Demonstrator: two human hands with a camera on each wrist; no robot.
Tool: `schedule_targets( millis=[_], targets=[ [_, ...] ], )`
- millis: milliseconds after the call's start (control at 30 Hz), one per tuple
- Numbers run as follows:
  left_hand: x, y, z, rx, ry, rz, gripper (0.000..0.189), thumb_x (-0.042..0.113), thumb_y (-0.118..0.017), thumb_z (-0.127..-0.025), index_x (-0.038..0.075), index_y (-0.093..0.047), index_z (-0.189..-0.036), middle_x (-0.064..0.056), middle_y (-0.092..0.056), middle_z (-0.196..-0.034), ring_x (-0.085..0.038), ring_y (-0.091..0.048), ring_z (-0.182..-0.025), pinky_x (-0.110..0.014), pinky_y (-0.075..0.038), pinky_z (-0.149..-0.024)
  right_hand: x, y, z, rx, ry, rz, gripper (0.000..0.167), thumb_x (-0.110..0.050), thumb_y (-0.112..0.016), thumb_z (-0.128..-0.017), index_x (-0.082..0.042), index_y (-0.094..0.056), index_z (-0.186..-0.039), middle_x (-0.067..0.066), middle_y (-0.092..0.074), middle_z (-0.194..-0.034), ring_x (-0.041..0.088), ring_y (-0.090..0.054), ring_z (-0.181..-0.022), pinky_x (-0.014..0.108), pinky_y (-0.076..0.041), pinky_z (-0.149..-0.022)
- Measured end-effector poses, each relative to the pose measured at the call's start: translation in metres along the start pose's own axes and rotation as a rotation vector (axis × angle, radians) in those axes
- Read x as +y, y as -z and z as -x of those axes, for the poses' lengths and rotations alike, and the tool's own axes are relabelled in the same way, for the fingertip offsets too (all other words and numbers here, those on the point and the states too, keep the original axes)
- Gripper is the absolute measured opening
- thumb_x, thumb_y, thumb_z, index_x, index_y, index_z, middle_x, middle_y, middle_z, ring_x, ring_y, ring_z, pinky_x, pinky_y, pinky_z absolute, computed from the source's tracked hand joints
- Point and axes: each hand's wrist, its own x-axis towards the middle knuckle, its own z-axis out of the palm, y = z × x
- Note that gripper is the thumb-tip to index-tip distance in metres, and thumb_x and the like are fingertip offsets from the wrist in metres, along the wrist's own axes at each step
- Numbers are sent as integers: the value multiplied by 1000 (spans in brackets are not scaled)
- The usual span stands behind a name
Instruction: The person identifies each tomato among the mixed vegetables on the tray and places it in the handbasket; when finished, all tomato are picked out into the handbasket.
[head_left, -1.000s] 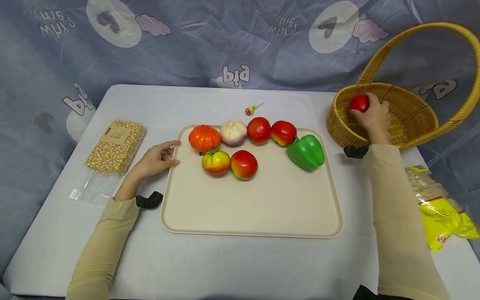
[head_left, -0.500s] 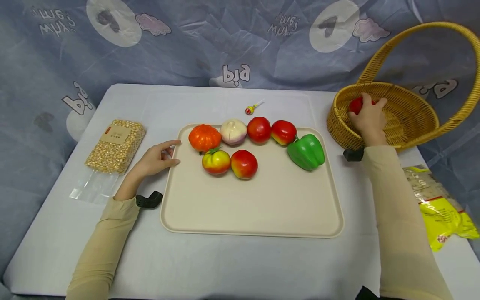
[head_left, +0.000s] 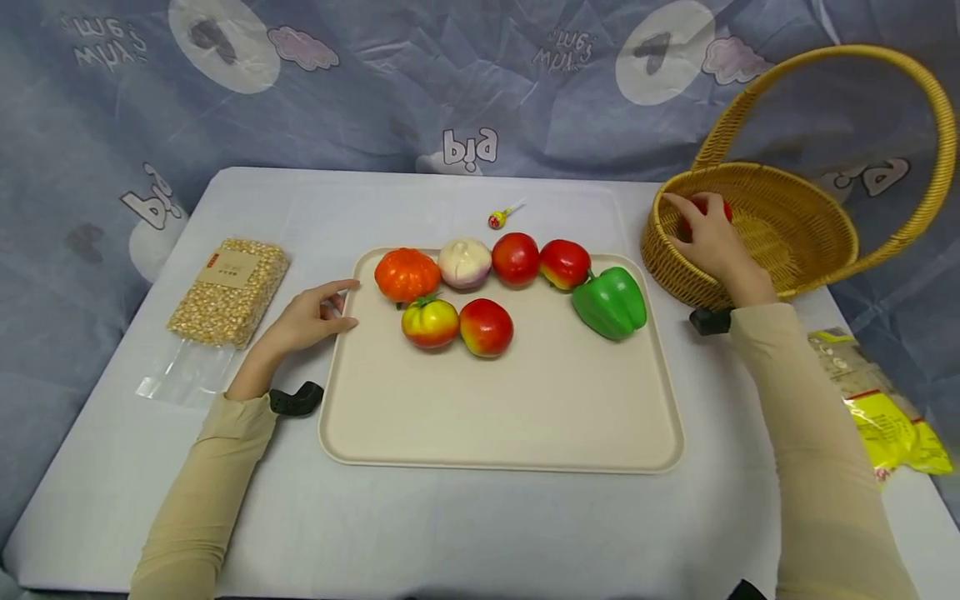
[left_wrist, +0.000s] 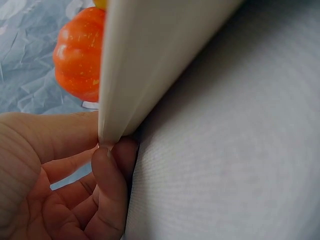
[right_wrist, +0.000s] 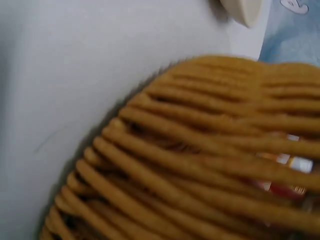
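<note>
In the head view my left hand [head_left: 303, 321] holds the left edge of the cream tray [head_left: 502, 408]. The left wrist view shows the thumb at the tray's rim and curled fingers against its underside. My right hand [head_left: 712, 242] is at the left side of the wicker basket [head_left: 663, 265], its fingertips on the rim. Behind that hand a red round fruit [head_left: 726, 210] inside the basket is mostly hidden. Only the basket's woven wall [right_wrist: 165, 125] fills the right wrist view; the hand is out of it. On the tray sit an orange ribbed tomato [head_left: 407, 275] and a green bell pepper [head_left: 611, 304].
The tray also bears a white-purple bulb [head_left: 464, 263] and several red or red-yellow fruits [head_left: 487, 327]. A lollipop [head_left: 504, 215] lies behind it. Left is a corn kernel bag [head_left: 232, 292]; a yellow packet [head_left: 885, 417] lies below the basket, whose tall handle [head_left: 941, 150] arches up.
My right hand has moved off the red fruit to the basket's left rim. The basket has shifted slightly left. My left hand has stayed on the tray.
</note>
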Motion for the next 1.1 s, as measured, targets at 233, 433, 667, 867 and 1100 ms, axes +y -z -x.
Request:
schedule_targets(
  millis=[233, 433, 667, 867, 1100],
  targets=[
    [0, 0, 0, 2, -4, 11, 55, 10, -65, -86, 1, -44, -136, -17, -49, -97, -6, -43, -63, -19, -37, -60, -2, -3, 6, -9, 173, 34, 65, -9, -60, -87, -19, -34, -146, 31, -24, -140, 48, -38, -115, 63, -35, -88],
    [-1, -2, -1, 1, 2, 15, 56, 11, -66, -86, 1, -44, -137, -17, -50, -98, -6, -43, -63, -19, -37, -61, -3, 0, 10, -7, 179, 4, 62, -11, -58, -90, -21, -33, -146, 31, -27, -138, 43, -46, -103, 57, -38, -85],
    [-4, -1, -2, 21, -37, 26, 55, 14, -67, -85, 3, -46, -135, -13, -49, -94, -7, -45, -63, -20, -37, -59, -18, 6, 15, 89, 187, -38, 59, -18, -56, -92, -22, -33, -146, 26, -31, -138, 29, -51, -84, 35, -39, -77],
    [-5, -1, -3, 37, -77, 55, 55, 16, -68, -84, 4, -48, -133, -11, -50, -90, -6, -45, -61, -20, -37, -58, -36, 13, 24, 147, 171, -82, 59, -18, -58, -92, -24, -34, -146, 22, -33, -140, 25, -45, -86, 43, -37, -80],
    [-3, -1, -3, 6, 2, -3, 57, 9, -65, -86, 0, -43, -138, -19, -51, -98, -4, -44, -60, -19, -37, -59, -57, 13, 31, 223, 259, -92, 60, -11, -61, -89, -20, -39, -143, 18, -40, -135, 3, -43, -76, 19, -34, -71]
  ],
)
